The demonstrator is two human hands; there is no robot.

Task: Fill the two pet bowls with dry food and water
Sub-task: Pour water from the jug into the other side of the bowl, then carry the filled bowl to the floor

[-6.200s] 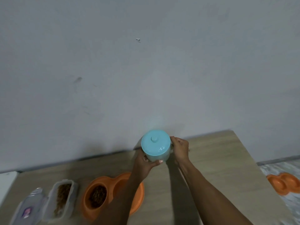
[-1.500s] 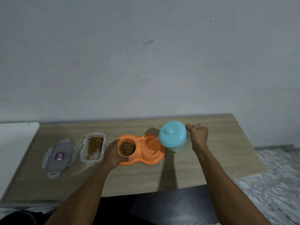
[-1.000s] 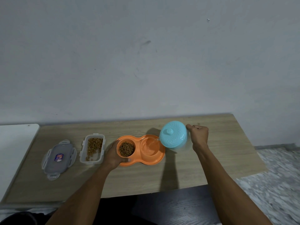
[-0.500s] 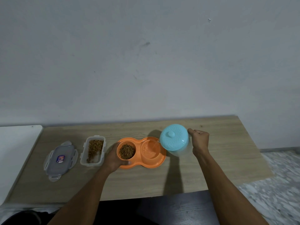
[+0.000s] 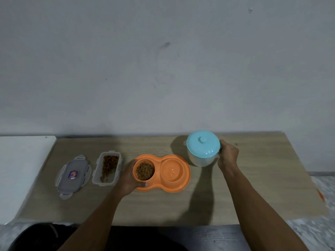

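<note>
A long wooden table (image 5: 253, 187) was seen running across the lower half of the frame, pushed against a plain grey wall (image 5: 163, 60) bearing a few dark scuffs. A white surface (image 5: 23, 169) adjoined the table at the lower left, and pale mottled flooring (image 5: 319, 232) was visible at the lower right.

Near the middle of the table an orange double pet bowl (image 5: 178, 187) was set. Its left well was filled with brown dry food (image 5: 145, 171); its right well (image 5: 172, 171) appeared wet, with a few droplets. The left hand (image 5: 129, 176) was curled around the bowl's left end, thumb on the near rim.

Just right of the bowl and slightly behind it, a pale jug with a blue lid (image 5: 203, 147) was standing upright on the table. The right hand (image 5: 227, 156) was closed on its handle side.

Left of the bowl, an open clear container (image 5: 107, 167) partly filled with kibble was placed, with its detached lid (image 5: 72, 174) lying flat beside it.
</note>
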